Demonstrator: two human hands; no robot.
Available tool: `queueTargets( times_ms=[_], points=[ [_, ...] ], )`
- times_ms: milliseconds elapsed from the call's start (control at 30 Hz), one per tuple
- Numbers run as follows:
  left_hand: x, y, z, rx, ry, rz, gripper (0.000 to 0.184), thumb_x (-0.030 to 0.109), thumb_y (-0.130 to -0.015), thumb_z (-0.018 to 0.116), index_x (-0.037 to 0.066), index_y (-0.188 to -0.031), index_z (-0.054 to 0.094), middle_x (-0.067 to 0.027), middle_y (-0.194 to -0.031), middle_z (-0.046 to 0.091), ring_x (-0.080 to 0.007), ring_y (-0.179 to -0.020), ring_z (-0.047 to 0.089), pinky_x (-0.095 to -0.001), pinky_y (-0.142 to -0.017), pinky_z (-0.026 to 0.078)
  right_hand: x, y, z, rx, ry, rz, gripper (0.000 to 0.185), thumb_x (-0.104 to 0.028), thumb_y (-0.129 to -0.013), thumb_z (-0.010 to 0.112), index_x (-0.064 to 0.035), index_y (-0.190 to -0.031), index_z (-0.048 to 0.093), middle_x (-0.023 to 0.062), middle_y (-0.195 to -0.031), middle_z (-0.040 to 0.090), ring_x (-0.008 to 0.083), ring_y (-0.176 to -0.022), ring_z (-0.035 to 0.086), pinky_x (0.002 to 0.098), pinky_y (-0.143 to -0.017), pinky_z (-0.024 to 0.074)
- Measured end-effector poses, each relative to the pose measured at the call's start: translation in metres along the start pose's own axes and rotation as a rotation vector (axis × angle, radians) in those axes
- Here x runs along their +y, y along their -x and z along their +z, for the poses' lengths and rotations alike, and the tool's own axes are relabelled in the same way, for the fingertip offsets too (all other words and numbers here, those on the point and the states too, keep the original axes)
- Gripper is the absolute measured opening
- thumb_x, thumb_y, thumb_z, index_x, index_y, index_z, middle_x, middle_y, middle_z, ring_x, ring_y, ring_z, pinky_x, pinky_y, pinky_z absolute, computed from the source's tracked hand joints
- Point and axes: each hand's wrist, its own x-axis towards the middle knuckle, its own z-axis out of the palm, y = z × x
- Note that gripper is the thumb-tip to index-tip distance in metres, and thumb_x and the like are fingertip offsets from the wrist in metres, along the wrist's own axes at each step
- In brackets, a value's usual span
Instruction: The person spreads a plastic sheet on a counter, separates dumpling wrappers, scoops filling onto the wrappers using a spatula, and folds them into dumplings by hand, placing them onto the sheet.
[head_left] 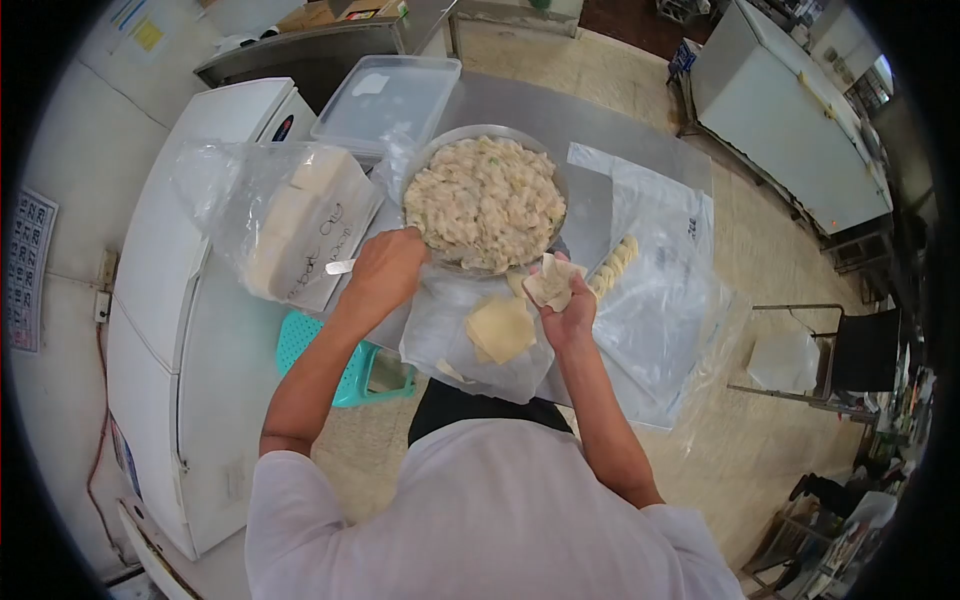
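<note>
My left hand (388, 268) is closed around a metal utensil (340, 267), whose flat end sticks out behind the fist; its other end is hidden at the rim of the bowl. A wide metal bowl (408, 190) holds a heap of pale, chunky filling (485, 200) with green flecks. On the fingers of my right hand (570, 318) rests a thin dough wrapper (553, 284), cupped just below the bowl. A stack of yellowish wrappers (500, 328) lies on white plastic (430, 335) between my forearms. Beside my right hand, several folded dumplings (614, 266) form a row.
Clear plastic sheeting (650, 330) covers the table's right side. A bag of stacked wrappers (305, 225) stands at left, near a translucent lidded container (390, 100). A turquoise stool (350, 375) is below, a white refrigerator (165, 330) at left, and a chest freezer (790, 120) at far right.
</note>
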Motion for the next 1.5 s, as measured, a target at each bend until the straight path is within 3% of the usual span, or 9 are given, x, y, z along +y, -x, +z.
queueTargets(
  times_ms=[233, 400, 633, 733, 800, 1233, 1333, 1400, 1500],
  points=[
    [-0.007, -0.003, 0.02, -0.085, -0.009, -0.051, 0.021, -0.004, -0.066, 0.063, 0.008, -0.082, 0.073, -0.0127, -0.086, 0.064, -0.0345, -0.086, 0.065, -0.0473, -0.073, 0.051, 0.006, 0.007, 0.008, 0.061, 0.027, 0.04, 0.047, -0.031, -0.107, 0.026, -0.0019, -0.14, 0.044, 0.0172, -0.133, 0.058, 0.0346, -0.123, 0.058, 0.0457, -0.105, 0.0461],
    [-0.006, -0.017, 0.043, -0.062, 0.046, 0.119, 0.02, -0.003, -0.07, 0.065, 0.008, -0.085, 0.072, -0.0139, -0.091, 0.067, -0.0353, -0.09, 0.066, -0.0458, -0.076, 0.052, 0.011, 0.008, 0.011, 0.067, 0.039, 0.102, 0.047, -0.03, -0.107, 0.029, 0.0014, -0.137, 0.046, 0.0187, -0.129, 0.06, 0.0332, -0.12, 0.06, 0.0456, -0.104, 0.0462],
    [-0.012, -0.014, -0.003, -0.164, -0.185, -0.016, 0.022, -0.004, -0.07, 0.064, 0.008, -0.087, 0.072, -0.0124, -0.094, 0.068, -0.0346, -0.091, 0.067, -0.0456, -0.077, 0.052, 0.012, 0.011, 0.001, 0.06, 0.071, 0.036, 0.048, -0.028, -0.106, 0.027, 0.0053, -0.137, 0.043, 0.0226, -0.131, 0.058, 0.0359, -0.122, 0.058, 0.0473, -0.106, 0.0454],
    [-0.022, -0.012, -0.005, -0.061, -0.086, 0.019, 0.014, 0.0, -0.072, 0.063, 0.004, -0.082, 0.072, -0.0183, -0.09, 0.069, -0.0386, -0.087, 0.068, -0.0486, -0.074, 0.054, 0.014, 0.011, -0.004, 0.04, 0.055, 0.051, 0.048, -0.028, -0.107, 0.028, 0.0068, -0.137, 0.042, 0.0229, -0.132, 0.057, 0.037, -0.122, 0.058, 0.0476, -0.105, 0.0464],
    [-0.031, -0.012, 0.02, -0.103, -0.048, 0.006, 0.031, -0.006, -0.067, 0.064, 0.009, -0.091, 0.075, -0.0122, -0.089, 0.068, -0.0342, -0.089, 0.066, -0.0449, -0.075, 0.052, 0.019, 0.007, -0.009, 0.051, 0.036, 0.059, 0.049, -0.028, -0.107, 0.028, 0.0071, -0.137, 0.041, 0.0234, -0.132, 0.056, 0.0373, -0.122, 0.058, 0.0477, -0.104, 0.0469],
    [-0.025, -0.008, 0.077, 0.051, 0.208, 0.085, 0.039, -0.008, -0.065, 0.059, 0.006, -0.097, 0.076, -0.0123, -0.097, 0.071, -0.0356, -0.091, 0.066, -0.0425, -0.076, 0.052, 0.026, 0.004, -0.006, 0.077, 0.022, 0.065, 0.049, -0.028, -0.107, 0.03, 0.0082, -0.137, 0.04, 0.0236, -0.134, 0.054, 0.0375, -0.121, 0.057, 0.0466, -0.107, 0.044],
    [-0.03, -0.015, 0.072, -0.092, 0.298, 0.149, 0.041, -0.008, -0.071, 0.059, 0.006, -0.106, 0.074, -0.0124, -0.091, 0.071, -0.0301, -0.074, 0.068, -0.0392, -0.066, 0.053, 0.025, 0.003, -0.007, 0.098, -0.004, 0.092, 0.043, -0.029, -0.106, 0.035, 0.0018, -0.131, 0.051, 0.0146, -0.125, 0.063, 0.0297, -0.114, 0.062, 0.0432, -0.101, 0.0473],
    [-0.026, -0.013, 0.065, -0.327, 0.758, -0.177, 0.039, -0.002, -0.079, 0.063, 0.007, -0.115, 0.071, -0.0128, -0.081, 0.07, -0.0189, -0.046, 0.055, -0.0327, -0.045, 0.046, 0.024, 0.003, -0.004, 0.093, 0.007, 0.083, 0.046, -0.029, -0.106, 0.032, 0.0042, -0.133, 0.048, 0.0184, -0.127, 0.061, 0.0325, -0.117, 0.06, 0.0444, -0.104, 0.0456],
    [-0.035, -0.011, 0.077, -0.465, 1.159, -0.409, 0.032, 0.0, -0.087, 0.063, -0.001, -0.118, 0.069, -0.0111, -0.084, 0.07, -0.0078, -0.045, 0.049, -0.0253, -0.036, 0.036, 0.025, -0.002, -0.009, 0.067, -0.001, 0.085, 0.045, -0.03, -0.106, 0.032, 0.0038, -0.131, 0.05, 0.0183, -0.126, 0.062, 0.0319, -0.117, 0.06, 0.0438, -0.103, 0.0457]
  ],
)
